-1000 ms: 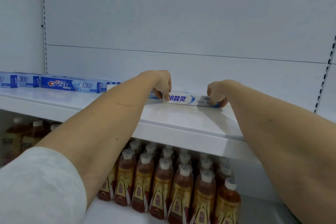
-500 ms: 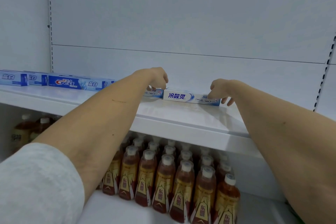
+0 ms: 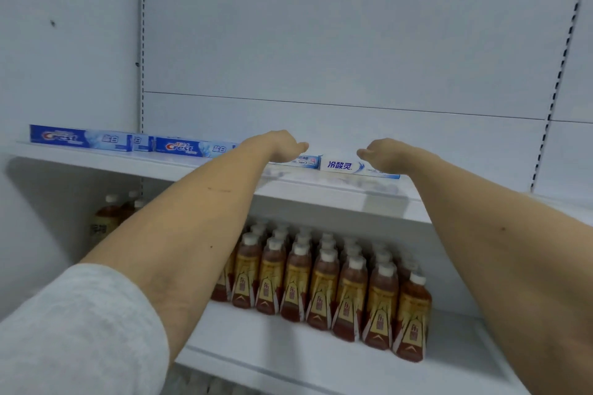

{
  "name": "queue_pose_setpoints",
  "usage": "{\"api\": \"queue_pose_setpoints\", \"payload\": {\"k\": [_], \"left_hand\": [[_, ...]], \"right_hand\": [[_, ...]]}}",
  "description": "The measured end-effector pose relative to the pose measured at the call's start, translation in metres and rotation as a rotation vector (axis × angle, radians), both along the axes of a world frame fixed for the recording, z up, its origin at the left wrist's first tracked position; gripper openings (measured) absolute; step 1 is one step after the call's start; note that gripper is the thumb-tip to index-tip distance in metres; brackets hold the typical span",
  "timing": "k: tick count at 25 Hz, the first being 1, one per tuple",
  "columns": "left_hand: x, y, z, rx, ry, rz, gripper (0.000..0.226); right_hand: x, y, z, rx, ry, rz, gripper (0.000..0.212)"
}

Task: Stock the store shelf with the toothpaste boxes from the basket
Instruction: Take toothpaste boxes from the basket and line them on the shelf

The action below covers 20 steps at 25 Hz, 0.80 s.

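Your left hand (image 3: 282,146) and right hand (image 3: 380,154) hovered relaxed, holding nothing, over the box (image 3: 346,166): light, stiff, crushable; grip its ends.

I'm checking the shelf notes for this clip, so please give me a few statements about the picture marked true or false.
1. The white toothpaste box lies flat on the upper shelf. True.
2. The left hand holds a Crest box in the air. False: it is at the left end of the white box, above the shelf, and lifts nothing.
3. Blue Crest boxes lie in a row to the left on the same shelf. True.
4. The tea bottles stand on the upper shelf beside the toothpaste. False: they stand on the shelf below.
5. The right hand is at the white box's right part. True.
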State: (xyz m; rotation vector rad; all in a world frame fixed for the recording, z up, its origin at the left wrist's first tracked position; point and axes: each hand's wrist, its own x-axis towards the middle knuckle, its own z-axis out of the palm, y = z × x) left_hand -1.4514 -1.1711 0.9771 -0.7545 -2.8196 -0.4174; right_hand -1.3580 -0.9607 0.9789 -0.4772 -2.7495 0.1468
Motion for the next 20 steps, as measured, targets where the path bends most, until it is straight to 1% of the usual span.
{"api": "queue_pose_setpoints", "payload": {"k": [4, 7, 8, 11, 13, 16, 20], "left_hand": [[0.038, -0.035, -0.025, 0.031, -0.028, -0.02, 0.073], [0.067, -0.06, -0.033, 0.04, -0.007, -0.014, 0.075], [0.077, -0.068, -0.037, 0.034, 0.003, -0.019, 0.076], [0.1, -0.089, -0.063, 0.034, -0.008, -0.025, 0.076], [0.114, -0.106, -0.09, 0.043, -0.046, -0.01, 0.078], [0.139, -0.13, -0.134, 0.035, -0.069, 0.037, 0.08], [0.18, -0.154, -0.203, 0.002, -0.132, 0.111, 0.074]], "right_hand": [[0.043, -0.065, -0.02, -0.041, 0.016, 0.049, 0.055], [0.073, -0.111, -0.037, -0.053, 0.083, 0.055, 0.058], [0.082, -0.127, -0.044, -0.028, 0.106, 0.058, 0.057], [0.107, -0.17, -0.07, 0.134, 0.143, 0.111, 0.052], [0.121, -0.194, -0.094, 0.136, 0.151, 0.165, 0.054], [0.135, -0.212, -0.135, 0.038, 0.068, 0.205, 0.056], [0.155, -0.219, -0.203, -0.069, -0.094, 0.223, 0.058]]}}
